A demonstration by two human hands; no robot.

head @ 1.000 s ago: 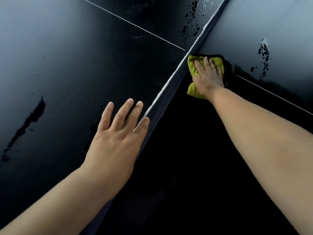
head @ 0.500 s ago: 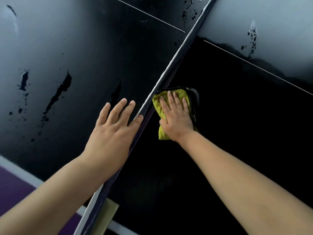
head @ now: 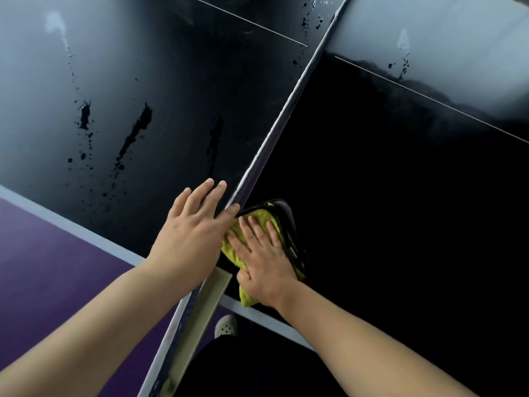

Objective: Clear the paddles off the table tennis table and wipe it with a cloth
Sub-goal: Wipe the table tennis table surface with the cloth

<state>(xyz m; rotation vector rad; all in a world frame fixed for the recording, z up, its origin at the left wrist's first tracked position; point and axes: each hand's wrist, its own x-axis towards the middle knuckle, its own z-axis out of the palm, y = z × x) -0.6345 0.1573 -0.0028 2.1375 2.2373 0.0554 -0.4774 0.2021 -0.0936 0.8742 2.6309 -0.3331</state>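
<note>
The dark table tennis table fills the view, split by the net running diagonally. My right hand presses flat on a yellow-green cloth with a dark edge, on the right half close to the net and the near table edge. My left hand lies flat with fingers spread on the left half, its thumb against the net. Dark wet streaks mark the left half. No paddles are in view.
The white table edge line runs along the near side, with purple floor beyond it. A net post bracket sticks out past the edge. A white shoe shows below it.
My right hand has dragged the cloth along the net from the far middle toward the near edge. The view has shifted back, showing floor and shoe. My left hand stays by the net.
</note>
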